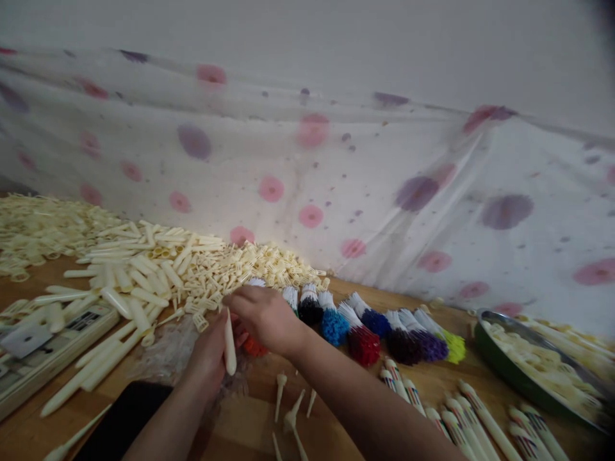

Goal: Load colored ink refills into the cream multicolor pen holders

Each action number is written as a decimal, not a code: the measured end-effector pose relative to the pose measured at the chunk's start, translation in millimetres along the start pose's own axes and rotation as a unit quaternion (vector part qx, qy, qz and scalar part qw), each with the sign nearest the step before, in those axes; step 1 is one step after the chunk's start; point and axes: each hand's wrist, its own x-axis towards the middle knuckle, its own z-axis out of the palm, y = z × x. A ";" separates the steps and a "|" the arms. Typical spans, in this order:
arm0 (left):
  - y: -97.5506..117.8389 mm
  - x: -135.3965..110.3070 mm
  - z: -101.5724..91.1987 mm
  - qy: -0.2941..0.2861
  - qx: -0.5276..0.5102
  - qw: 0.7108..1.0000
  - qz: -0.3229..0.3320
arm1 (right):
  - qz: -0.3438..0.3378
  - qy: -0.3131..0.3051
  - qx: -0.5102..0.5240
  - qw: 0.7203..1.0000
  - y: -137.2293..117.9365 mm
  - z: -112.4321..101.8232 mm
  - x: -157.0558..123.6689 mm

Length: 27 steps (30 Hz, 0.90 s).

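A cream pen barrel [230, 346] stands nearly upright in my left hand [204, 352], whose fingers are closed around it. My right hand [269, 320] reaches across at the barrel's upper end, its fingers curled in and mostly hidden. Whatever it pinches there cannot be made out. Just beneath the hands some orange-red refill tips [254, 347] show. To the right lie bundles of thin white pen refills with coloured tips, among them light blue [335, 325], red [364, 342] and yellow-green [454, 346]. Small cream pointed pieces [291, 419] rest on the table below my right forearm.
Loose cream barrels [139, 275] and small plastic parts [259, 266] heap up at left and centre back. A cream device [57, 352] sits at left. Assembled multicolour pens [466, 422] and a green bowl [509, 365] of rings are at right. Flowered plastic sheeting [288, 160] covers the wall.
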 end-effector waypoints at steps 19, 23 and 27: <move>-13.4 -65.0 -19.2 -0.182 0.158 0.949 0.202 | 0.262 0.350 0.264 0.860 -60.9 -73.4 -84.6; -20.3 -59.8 -24.0 -0.209 0.083 0.947 0.229 | 0.144 0.255 0.150 0.944 -82.8 -68.8 -94.7; -22.0 -57.6 -24.7 -0.219 0.064 0.949 0.218 | 0.090 0.196 0.109 0.970 -88.2 -60.7 -100.3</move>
